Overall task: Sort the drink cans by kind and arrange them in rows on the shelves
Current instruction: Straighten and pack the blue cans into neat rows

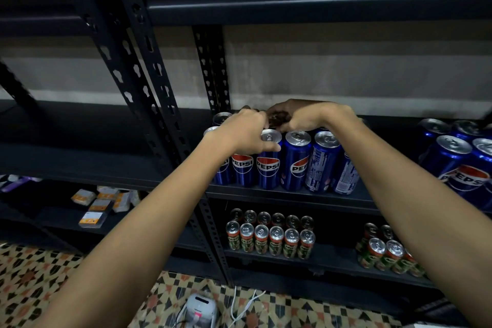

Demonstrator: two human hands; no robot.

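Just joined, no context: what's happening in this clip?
A person is stocking a dark metal shelf with drink cans. Both hands are over a block of blue Pepsi cans on the middle level: the left hand curls around the top of a front-row can, and the right hand reaches over the back row, its grip hidden. More Pepsi cans stand to the right. On the level below, green-and-red cans already stand in two neat rows.

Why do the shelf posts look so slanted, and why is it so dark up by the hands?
Head view: the wide-angle lens bends the black perforated steel posts outward; dim light leaves the right hand shadowed behind the blue Pepsi cans, while their silver tops catch glare. The left hand is slightly soft, and the picture's edges are blurred.
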